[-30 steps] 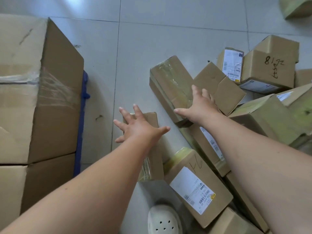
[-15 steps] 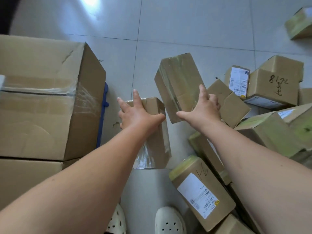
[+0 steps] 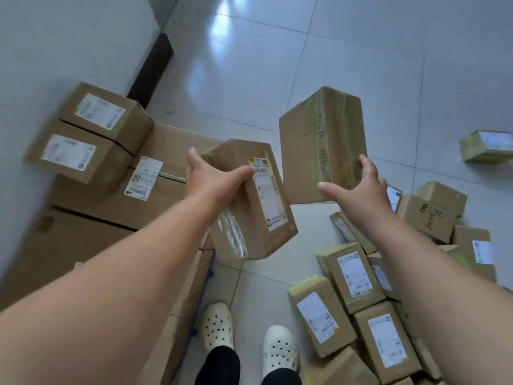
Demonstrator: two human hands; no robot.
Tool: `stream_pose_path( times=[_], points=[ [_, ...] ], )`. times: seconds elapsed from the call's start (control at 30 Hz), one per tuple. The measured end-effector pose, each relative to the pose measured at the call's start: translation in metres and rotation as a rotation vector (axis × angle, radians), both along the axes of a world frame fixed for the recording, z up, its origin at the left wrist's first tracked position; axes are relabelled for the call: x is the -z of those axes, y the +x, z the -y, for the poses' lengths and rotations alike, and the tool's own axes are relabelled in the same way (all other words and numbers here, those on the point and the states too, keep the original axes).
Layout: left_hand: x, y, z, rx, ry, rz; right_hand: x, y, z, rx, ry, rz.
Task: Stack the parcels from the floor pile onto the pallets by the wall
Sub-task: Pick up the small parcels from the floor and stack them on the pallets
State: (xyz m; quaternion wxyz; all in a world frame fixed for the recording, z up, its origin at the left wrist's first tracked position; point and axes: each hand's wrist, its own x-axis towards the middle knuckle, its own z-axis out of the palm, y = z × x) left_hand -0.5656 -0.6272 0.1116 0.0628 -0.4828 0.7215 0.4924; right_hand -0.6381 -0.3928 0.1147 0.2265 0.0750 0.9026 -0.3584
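Two parcels are held: labelled parcel (image 3: 256, 207) gripped by left hand (image 3: 212, 180), taped parcel (image 3: 319, 140) by right hand (image 3: 361, 190); placement on the centre-left stack (image 3: 91, 209) seems required next.

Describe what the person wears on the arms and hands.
The left forearm and right forearm are bare, with no sleeve in view. The left hand and right hand are ungloved; no watch, bracelet or ring shows.
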Motion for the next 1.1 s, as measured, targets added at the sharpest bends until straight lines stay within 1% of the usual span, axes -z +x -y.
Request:
stream_pose_path(
  times=[0.2,0.4,0.5,0.57,0.63,0.73,0.83,0.93,1.03,1.1],
  points=[
    [-0.108,0.055,0.064,-0.222,0.054,-0.104,-0.106,0.01,0.054,-0.107,-0.131,0.003],
    [-0.205,0.134,0.139,-0.472,0.029,-0.148,-0.193,0.04,0.139,-0.226,-0.303,0.112],
    [-0.247,0.175,0.17,-0.576,0.062,-0.185,-0.237,0.058,0.183,-0.298,-0.342,0.13],
    [-0.266,0.201,0.191,-0.662,0.102,-0.238,-0.266,0.072,0.212,-0.349,-0.336,0.108],
    [-0.283,0.223,0.208,-0.738,0.113,-0.263,-0.294,0.086,0.238,-0.421,-0.293,0.034],
    [-0.312,0.248,0.223,-0.842,0.108,-0.265,-0.331,0.111,0.272,-0.571,-0.178,-0.18],
    [-0.332,0.264,0.232,-0.936,0.097,-0.278,-0.359,0.142,0.301,-0.779,-0.092,-0.394],
    [-0.339,0.274,0.239,-1.008,0.132,-0.314,-0.372,0.168,0.322,-0.978,-0.012,-0.546],
    [-0.337,0.28,0.242,-1.043,0.173,-0.333,-0.375,0.184,0.339,-1.142,-0.04,-0.566],
    [-0.331,0.284,0.245,-1.071,0.188,-0.335,-0.371,0.187,0.348,-1.163,-0.177,-0.569]
  ],
)
